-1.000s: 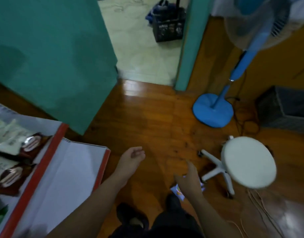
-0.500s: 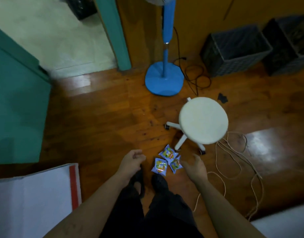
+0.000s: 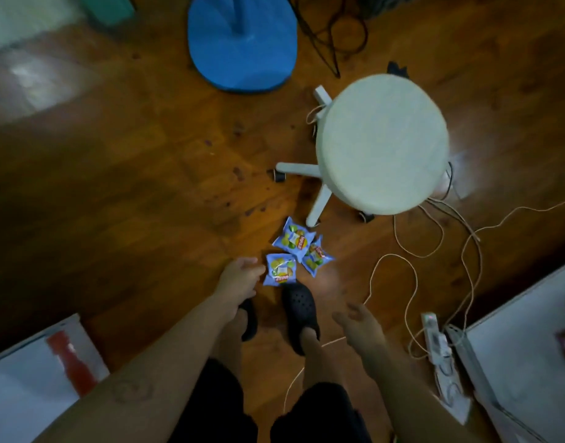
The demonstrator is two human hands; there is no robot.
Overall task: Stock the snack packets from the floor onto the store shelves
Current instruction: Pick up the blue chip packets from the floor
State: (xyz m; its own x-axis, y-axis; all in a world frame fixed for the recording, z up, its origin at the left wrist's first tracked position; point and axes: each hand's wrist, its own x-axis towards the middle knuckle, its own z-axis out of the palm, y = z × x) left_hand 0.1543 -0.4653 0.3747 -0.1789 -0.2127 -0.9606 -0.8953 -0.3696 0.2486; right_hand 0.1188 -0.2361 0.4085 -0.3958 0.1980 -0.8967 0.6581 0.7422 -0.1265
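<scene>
Left hand (image 3: pixel 239 279) nearer snack packets (image 3: pixel 294 255) than before, right hand (image 3: pixel 359 324) apart, both loose, empty, over wooden floor (image 3: pixel 131 187) by stool (image 3: pixel 383 145)

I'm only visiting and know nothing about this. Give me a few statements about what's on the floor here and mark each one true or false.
1. Three blue snack packets lie on the wooden floor. True.
2. The right hand holds a packet. False: it holds nothing.
3. The left hand is close beside the nearest packet. True.
4. The packets sit on the white stool. False: they lie on the floor beside its legs.
5. The fan base is red. False: it is blue.
</scene>
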